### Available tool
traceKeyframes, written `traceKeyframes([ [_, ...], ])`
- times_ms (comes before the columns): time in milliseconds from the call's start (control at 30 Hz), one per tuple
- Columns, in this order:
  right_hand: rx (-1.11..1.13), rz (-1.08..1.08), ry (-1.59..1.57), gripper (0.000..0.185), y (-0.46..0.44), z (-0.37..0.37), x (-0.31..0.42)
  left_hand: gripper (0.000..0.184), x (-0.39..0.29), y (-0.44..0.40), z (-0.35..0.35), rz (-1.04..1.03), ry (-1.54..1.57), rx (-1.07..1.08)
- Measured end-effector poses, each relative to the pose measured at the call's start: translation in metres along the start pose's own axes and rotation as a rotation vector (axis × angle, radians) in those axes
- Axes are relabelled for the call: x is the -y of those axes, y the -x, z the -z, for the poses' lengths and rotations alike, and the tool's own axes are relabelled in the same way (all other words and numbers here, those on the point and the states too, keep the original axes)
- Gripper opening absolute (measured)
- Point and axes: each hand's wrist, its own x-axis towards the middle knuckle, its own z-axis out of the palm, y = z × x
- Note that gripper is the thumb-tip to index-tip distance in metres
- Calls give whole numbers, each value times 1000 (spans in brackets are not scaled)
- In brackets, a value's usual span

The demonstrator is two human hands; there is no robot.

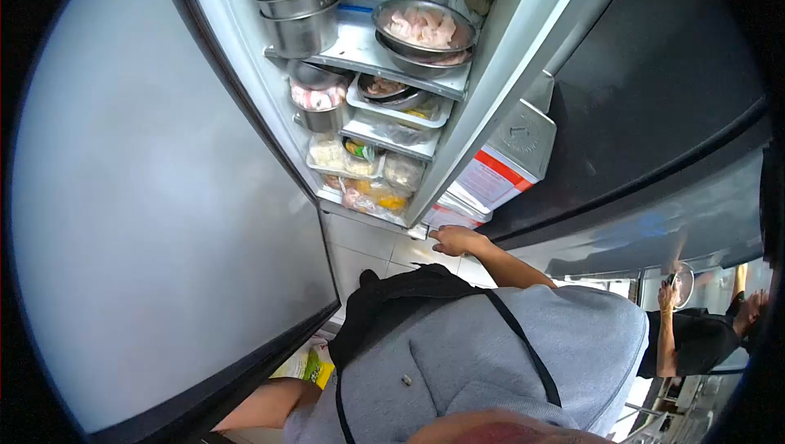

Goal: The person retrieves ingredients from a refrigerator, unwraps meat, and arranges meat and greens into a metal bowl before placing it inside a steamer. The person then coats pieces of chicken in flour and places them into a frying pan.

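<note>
The refrigerator stands opened, not yet closed; near its base, the right hand seems loosely open, empty; the left hand is hidden.

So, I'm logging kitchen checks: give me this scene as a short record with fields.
Fridge door: swung open
Upper shelf: stacked metal pots; bowl of pale food
Beside fridge: red-banded tins
Right hand: near the fridge's lower corner; contact unclear
Left hand: out of view
</note>
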Motion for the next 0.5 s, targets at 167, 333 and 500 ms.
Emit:
traceKeyframes([
  [167,-46,64,61,46,-14,17,9,44,-8,-11,-3,-109,-88,-128],
  [333,-77,235,107,48,-33,58,43,45,11,6,3,-161,-233,-35],
  [500,-487,473,31,44,-20,123,73,46,31,34,-23,144,-19,232],
])
